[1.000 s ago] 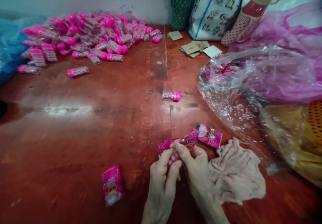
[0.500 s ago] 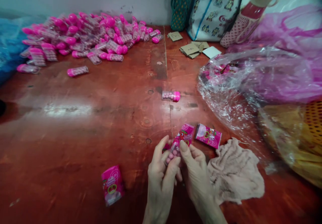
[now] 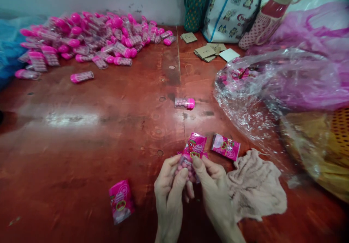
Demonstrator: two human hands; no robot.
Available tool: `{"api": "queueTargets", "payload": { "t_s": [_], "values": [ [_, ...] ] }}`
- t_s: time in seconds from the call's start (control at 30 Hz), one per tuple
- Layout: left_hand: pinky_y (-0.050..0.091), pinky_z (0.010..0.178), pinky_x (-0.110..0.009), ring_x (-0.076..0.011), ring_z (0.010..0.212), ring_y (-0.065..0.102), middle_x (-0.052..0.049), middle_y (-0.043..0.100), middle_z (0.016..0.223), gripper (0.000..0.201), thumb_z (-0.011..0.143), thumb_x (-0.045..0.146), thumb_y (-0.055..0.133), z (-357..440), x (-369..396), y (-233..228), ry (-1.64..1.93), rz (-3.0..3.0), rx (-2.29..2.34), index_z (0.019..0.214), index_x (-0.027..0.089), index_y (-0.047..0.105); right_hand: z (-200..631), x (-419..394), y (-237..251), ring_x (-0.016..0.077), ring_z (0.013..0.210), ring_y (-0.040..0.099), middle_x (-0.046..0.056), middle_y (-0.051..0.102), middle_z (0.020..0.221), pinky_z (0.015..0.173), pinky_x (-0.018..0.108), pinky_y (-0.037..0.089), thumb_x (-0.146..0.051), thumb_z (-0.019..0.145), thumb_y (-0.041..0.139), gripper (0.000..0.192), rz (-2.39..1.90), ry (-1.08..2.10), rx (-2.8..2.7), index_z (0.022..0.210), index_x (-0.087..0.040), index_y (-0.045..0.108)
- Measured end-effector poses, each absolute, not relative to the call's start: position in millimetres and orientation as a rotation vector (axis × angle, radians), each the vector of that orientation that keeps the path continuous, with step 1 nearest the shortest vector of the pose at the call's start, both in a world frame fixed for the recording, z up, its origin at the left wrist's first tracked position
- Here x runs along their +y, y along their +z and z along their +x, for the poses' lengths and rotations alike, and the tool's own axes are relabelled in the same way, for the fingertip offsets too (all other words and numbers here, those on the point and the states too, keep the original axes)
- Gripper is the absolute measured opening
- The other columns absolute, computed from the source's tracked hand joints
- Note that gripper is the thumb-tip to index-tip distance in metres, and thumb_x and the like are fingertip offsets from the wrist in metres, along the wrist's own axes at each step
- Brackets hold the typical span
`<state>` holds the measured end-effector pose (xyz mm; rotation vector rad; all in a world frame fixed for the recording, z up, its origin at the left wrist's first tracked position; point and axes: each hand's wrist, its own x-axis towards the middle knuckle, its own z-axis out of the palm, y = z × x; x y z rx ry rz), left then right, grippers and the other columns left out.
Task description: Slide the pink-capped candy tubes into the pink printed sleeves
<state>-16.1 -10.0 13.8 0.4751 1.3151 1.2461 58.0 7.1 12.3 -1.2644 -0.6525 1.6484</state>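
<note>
Pinched between my two hands is a small clear tube of pink candy balls, with a pink printed wrapper at its upper end. My left hand is closed on the tube's lower left side, thumb across the candies. My right hand grips the wrapper where it meets the tube, thumb on top. How far the wrapper covers the tube I cannot tell. A bit of pink shows behind the fingers. Beyond the hands lies a pink-capped candy tube on its side.
Pink printed wrappers lie at the left and right. A beige cloth is beside my right hand. Many pink-capped tubes form a heap at the back left. Cardboard pieces, clear plastic and bags occupy the right.
My hands have shifted slightly left. The wrapper has turned more upright and shows its printed face above the candies. The tube and wrapper remain held.
</note>
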Motion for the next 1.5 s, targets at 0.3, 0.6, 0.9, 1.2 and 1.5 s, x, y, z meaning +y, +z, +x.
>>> {"api": "queueTargets", "payload": {
  "t_s": [0.3,0.6,0.9,1.2,1.5],
  "values": [
    [0.030,0.035,-0.015,-0.0044,0.038,0.039,0.007,0.046,0.054,0.013,0.084,0.032,0.050,-18.5,-10.2,8.2,1.236,0.360,1.292,0.088,0.019,0.051,50.8,0.2,4.1,0.0050,0.034,0.036,-0.008,0.040,0.041,0.034,0.015,0.032,-0.043,0.083,0.052,0.033,-1.354,1.624,-0.718,0.063,-0.017,0.050],
    [0.027,0.031,-0.013,-0.0038,0.031,0.039,0.008,0.048,0.050,0.020,0.082,0.035,0.053,-12.7,-10.6,8.5,1.137,0.449,1.247,0.073,0.019,0.044,60.0,9.9,6.4,0.0048,0.028,0.039,-0.007,0.045,0.047,0.025,0.015,0.031,-0.043,0.081,0.054,0.030,-1.357,1.615,-0.603,0.066,-0.017,0.052],
    [0.037,0.039,-0.014,-0.0047,0.040,0.047,0.006,0.055,0.056,0.008,0.082,0.024,0.054,-16.6,-5.3,6.1,1.301,0.375,1.157,0.078,0.019,0.049,77.0,1.1,27.0,0.0144,0.066,0.058,0.001,0.061,0.076,0.058,0.024,0.046,-0.031,0.081,0.057,0.015,-1.515,1.289,-1.208,0.089,-0.019,0.060],
    [0.043,0.054,-0.016,-0.0067,0.055,0.052,0.002,0.057,0.060,0.016,0.074,0.028,0.064,-19.9,-16.8,12.9,1.480,0.432,1.186,0.068,0.014,0.060,75.0,-19.2,34.5,0.0154,0.075,0.059,0.002,0.064,0.081,0.068,0.024,0.045,-0.023,0.082,0.054,0.011,-1.458,1.261,-1.224,0.084,-0.018,0.063],
    [0.027,0.033,-0.014,-0.0040,0.039,0.041,0.005,0.048,0.049,0.022,0.072,0.032,0.066,-21.7,-32.0,28.4,1.356,0.282,1.173,0.069,0.012,0.059,66.8,-46.8,38.9,0.0141,0.068,0.059,0.000,0.060,0.072,0.066,0.023,0.046,-0.021,0.082,0.052,0.012,-1.243,1.572,-1.070,0.073,-0.017,0.058]
  ]
}}
